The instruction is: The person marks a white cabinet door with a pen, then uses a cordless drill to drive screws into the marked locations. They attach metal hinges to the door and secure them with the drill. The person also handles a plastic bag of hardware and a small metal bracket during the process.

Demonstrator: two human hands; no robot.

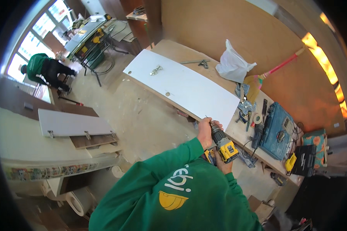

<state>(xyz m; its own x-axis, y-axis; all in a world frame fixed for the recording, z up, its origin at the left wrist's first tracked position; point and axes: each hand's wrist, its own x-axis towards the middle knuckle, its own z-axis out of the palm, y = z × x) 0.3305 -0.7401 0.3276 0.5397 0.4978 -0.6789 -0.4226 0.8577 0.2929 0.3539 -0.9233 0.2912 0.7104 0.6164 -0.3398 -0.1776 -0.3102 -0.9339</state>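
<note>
I hold a yellow and black cordless drill (224, 144) in front of my body, its thin bit pointing at the near end of a long white board (189, 90). My left hand (205, 133) is closed around the chuck end. Lower down, my right hand (223, 164) is wrapped about the grip, partly hidden by the drill body. The board lies flat on the workbench, with round holes along its left edge. A few metal hinges (155, 70) rest on the board's far part. Whether the bit touches the board, I cannot tell.
Right on the bench are a blue tool case (275, 131), a corded power tool (257, 135), a tape roll (257, 118), a clamp (203, 63), a white plastic bag (233, 63) and a broom (254, 84). Left lies another hinged panel (75, 123). A person (44, 69) bends far left near a table saw (90, 42).
</note>
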